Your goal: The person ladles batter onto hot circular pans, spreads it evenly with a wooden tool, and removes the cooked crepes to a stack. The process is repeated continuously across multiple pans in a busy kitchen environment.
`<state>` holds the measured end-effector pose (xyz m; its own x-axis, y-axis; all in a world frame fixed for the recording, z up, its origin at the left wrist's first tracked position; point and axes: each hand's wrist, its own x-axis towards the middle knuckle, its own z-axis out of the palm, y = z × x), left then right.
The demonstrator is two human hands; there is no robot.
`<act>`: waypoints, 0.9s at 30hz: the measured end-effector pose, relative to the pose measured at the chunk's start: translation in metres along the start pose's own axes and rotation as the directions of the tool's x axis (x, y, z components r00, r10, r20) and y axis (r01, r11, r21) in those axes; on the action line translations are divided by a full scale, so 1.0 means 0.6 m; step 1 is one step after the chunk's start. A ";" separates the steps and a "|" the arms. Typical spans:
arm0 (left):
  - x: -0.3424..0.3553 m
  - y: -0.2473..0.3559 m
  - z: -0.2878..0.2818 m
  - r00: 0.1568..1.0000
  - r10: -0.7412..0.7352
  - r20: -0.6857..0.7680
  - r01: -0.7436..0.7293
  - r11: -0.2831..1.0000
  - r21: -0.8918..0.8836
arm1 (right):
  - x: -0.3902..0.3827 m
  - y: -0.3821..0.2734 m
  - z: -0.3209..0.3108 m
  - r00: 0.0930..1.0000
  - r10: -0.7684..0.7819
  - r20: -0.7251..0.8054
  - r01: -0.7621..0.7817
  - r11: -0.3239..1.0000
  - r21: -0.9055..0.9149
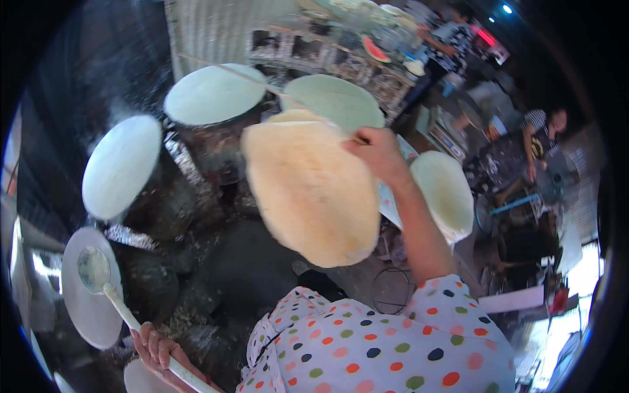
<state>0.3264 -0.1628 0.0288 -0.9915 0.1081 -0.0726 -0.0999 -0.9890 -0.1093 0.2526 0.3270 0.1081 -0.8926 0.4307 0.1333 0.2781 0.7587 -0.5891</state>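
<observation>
Pinched between the fingers of my right hand (pixel 380 152) is the edge of a large, thin, pale round flatbread (pixel 311 190), which hangs down in front of me, slightly blurred. A long thin stick (pixel 229 68) runs from near that hand toward the upper left; whether the fingers also grip it, I cannot tell. Low on the left, my left hand (pixel 160 352) is closed round the white handle of a ladle (pixel 120 306). The ladle's round bowl holds something whitish and is over a pale round griddle (pixel 75 308).
Several drum-like stoves curve around me, topped with pale rounds: one at left (pixel 124 167), one at upper left (pixel 213 95), one behind the flatbread (pixel 334 98). A stack of flatbreads (pixel 445 193) sits right. Two people (pixel 452 46) are farther off. A wire ring (pixel 392 290) lies below.
</observation>
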 end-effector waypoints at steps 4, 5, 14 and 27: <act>0.060 -0.122 0.004 0.986 -0.133 -0.103 0.131 0.991 -0.024 | -0.026 0.246 -0.220 0.972 0.181 -0.152 -0.198 0.974 -0.109; 0.076 -0.155 0.002 0.981 -0.163 -0.103 0.161 0.987 -0.026 | -0.028 0.322 -0.293 0.959 0.228 -0.170 -0.257 0.949 -0.181; 0.150 -0.395 0.014 0.903 -0.414 -0.117 0.407 0.910 -0.073 | -0.055 0.413 -0.605 0.928 -0.061 -0.366 -0.261 0.594 -0.761; 0.197 -0.405 -0.075 0.828 -0.550 0.113 0.500 0.813 0.297 | -0.279 0.631 -0.083 0.816 -0.001 -0.578 -0.396 0.727 -0.561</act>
<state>0.2372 0.0950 0.0024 -0.7750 0.6220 0.1116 -0.6020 -0.7804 0.1689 0.5252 0.5664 -0.0975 -0.5235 0.6335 0.5698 0.7549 0.6549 -0.0345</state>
